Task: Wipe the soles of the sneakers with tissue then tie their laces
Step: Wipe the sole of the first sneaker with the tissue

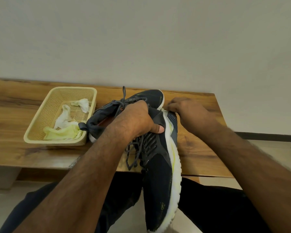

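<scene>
Item: pair of dark sneakers, white foam soles with yellow-green marks, grey laces untied. The near sneaker [160, 169] is held on its side over the front edge of the tabletop [20, 111], toe toward the person's lap, sole turned to the right. The far sneaker [141, 100] lies on the tabletop behind it, just right of the basket [39, 130], heel end touching the basket's corner. Left hand [138, 120]: fingers curled over the near sneaker's collar and tongue, thumb pressed on the dark side panel — a firm, full grip. Right hand [185, 110]: fingers bent down at the sole's heel end, a scrap of pale tissue [165, 110] showing at the fingertips; it appears to pinch the tissue against the sole, though most of the wad is hidden. Handling, by judgement: light shoe, soft knit upper that gives under pressure, springy sole with a ribbed edge that should catch and shred thin tissue; best held where it is held now, at the stiffer collar and side panel, so the sole stays braced against the wiping stroke. Laces [133, 153] hang loose in loops below the left hand — limp, easily snagged, to be taken by their ends when tying. Basket contents: several crumpled tissues [64, 121], white and yellow-green stained.
</scene>
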